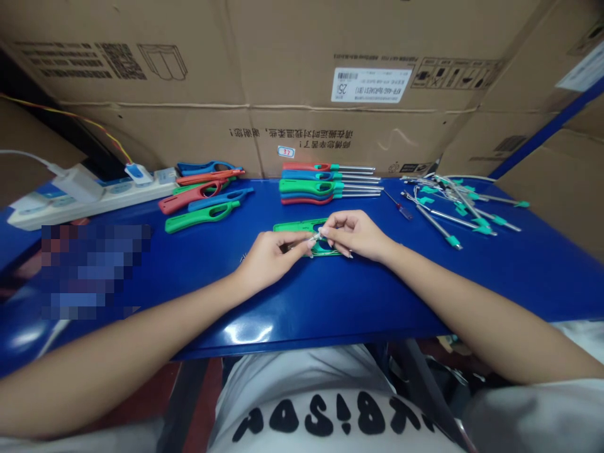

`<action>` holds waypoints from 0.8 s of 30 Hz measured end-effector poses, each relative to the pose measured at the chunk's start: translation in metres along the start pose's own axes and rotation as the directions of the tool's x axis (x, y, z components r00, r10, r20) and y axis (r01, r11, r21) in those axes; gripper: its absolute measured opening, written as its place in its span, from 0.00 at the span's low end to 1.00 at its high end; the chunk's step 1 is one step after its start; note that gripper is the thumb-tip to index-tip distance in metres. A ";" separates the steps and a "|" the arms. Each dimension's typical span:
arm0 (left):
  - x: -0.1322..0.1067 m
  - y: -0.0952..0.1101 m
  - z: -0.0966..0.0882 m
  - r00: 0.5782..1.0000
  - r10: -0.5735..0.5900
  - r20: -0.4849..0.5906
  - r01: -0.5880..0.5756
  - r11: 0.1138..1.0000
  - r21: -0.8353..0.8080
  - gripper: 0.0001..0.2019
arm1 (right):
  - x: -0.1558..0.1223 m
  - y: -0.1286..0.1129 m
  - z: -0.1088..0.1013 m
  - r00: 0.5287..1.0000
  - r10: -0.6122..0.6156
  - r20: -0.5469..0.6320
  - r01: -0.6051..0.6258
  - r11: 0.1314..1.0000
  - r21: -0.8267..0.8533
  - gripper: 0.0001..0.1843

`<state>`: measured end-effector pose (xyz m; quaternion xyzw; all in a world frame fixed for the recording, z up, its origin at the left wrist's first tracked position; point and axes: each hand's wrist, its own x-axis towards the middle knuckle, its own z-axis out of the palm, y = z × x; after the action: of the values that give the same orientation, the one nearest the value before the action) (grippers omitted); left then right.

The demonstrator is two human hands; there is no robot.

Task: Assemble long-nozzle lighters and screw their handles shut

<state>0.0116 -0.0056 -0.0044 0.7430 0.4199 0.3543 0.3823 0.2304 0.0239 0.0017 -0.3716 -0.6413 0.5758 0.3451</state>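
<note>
My left hand (267, 259) and my right hand (357, 235) meet over the middle of the table, fingertips closed in a pinch. Between them is a small pale, metallic-looking part (315, 238), too small to name. Right under my fingers lies a green lighter handle shell (293, 226), partly hidden by both hands; a thin pale wire shows along its lower edge. Behind my hands, a stack of gas lighters (306, 185) in red, blue and green lies with metal tubes pointing right.
Several coloured handle shells (202, 217) lie at the left, near a white power strip (113, 192). A screwdriver (402, 209) and a pile of metal tubes with wires and teal ends (436, 223) are at the right. A cardboard wall (189, 132) stands behind the blue table (377, 302).
</note>
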 end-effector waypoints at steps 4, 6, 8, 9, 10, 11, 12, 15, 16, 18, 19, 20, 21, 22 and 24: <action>0.002 -0.002 -0.002 1.000 -0.011 -0.027 0.009 0.999 -0.041 0.19 | 0.002 -0.003 -0.002 0.998 0.052 0.030 -0.053 0.999 0.011 0.23; 0.003 -0.004 -0.002 0.999 -0.009 -0.036 0.007 0.999 -0.044 0.19 | 0.002 -0.003 -0.003 0.997 0.065 0.028 -0.066 0.998 0.010 0.23; 0.002 -0.005 -0.002 0.999 -0.010 -0.038 0.009 0.999 -0.038 0.19 | 0.002 -0.004 -0.002 0.997 0.069 0.024 -0.069 0.997 0.015 0.23; 0.002 -0.005 -0.002 0.999 -0.012 -0.036 0.010 0.999 -0.034 0.19 | 0.002 -0.005 -0.002 0.997 0.071 0.025 -0.071 0.997 0.017 0.23; 0.002 -0.006 -0.002 0.999 -0.012 -0.034 0.011 0.999 -0.030 0.19 | 0.002 -0.005 -0.001 0.997 0.073 0.027 -0.074 0.997 0.018 0.22; 0.002 -0.006 -0.002 0.999 -0.011 -0.034 0.010 1.000 -0.024 0.19 | 0.002 -0.006 -0.001 0.997 0.075 0.029 -0.076 0.997 0.018 0.22; 0.001 -0.007 -0.002 0.999 -0.009 -0.036 0.009 1.000 -0.016 0.19 | 0.002 -0.006 0.000 0.997 0.078 0.030 -0.078 0.997 0.017 0.22; 0.001 -0.007 -0.002 0.999 0.000 -0.045 0.001 1.000 0.014 0.19 | 0.002 -0.006 0.000 0.996 0.087 0.033 -0.087 0.996 0.009 0.22; 0.000 -0.007 -0.002 0.999 0.004 -0.049 -0.003 1.000 0.020 0.19 | 0.002 -0.005 -0.001 0.996 0.088 0.032 -0.088 0.996 0.006 0.22; 0.000 -0.006 -0.002 0.998 0.015 -0.054 -0.014 1.000 0.023 0.18 | 0.003 -0.004 -0.001 0.996 0.083 0.026 -0.083 0.997 0.004 0.22; 0.000 -0.006 -0.002 0.998 0.017 -0.055 -0.016 1.000 0.023 0.18 | 0.002 -0.004 0.000 0.997 0.077 0.020 -0.077 0.997 0.004 0.23; 0.000 -0.005 -0.002 0.998 0.017 -0.056 -0.016 1.000 0.024 0.18 | 0.002 -0.003 0.000 0.997 0.070 0.012 -0.070 0.998 0.006 0.23; 0.000 -0.005 -0.001 0.998 0.015 -0.056 -0.013 1.000 0.025 0.18 | 0.002 -0.003 0.001 0.998 0.062 0.001 -0.062 0.998 0.008 0.23; 0.000 -0.006 0.000 0.998 0.013 -0.056 -0.011 1.000 0.025 0.18 | 0.001 -0.002 0.002 0.999 0.052 -0.013 -0.052 0.999 0.009 0.24; 0.000 -0.007 0.002 0.998 0.016 -0.058 -0.015 1.000 0.020 0.17 | 0.000 -0.001 0.005 0.998 0.034 -0.045 -0.033 0.999 0.006 0.24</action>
<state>0.0108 -0.0034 -0.0111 0.7394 0.4283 0.3746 0.3599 0.2259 0.0216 0.0019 -0.3943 -0.6256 0.5745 0.3507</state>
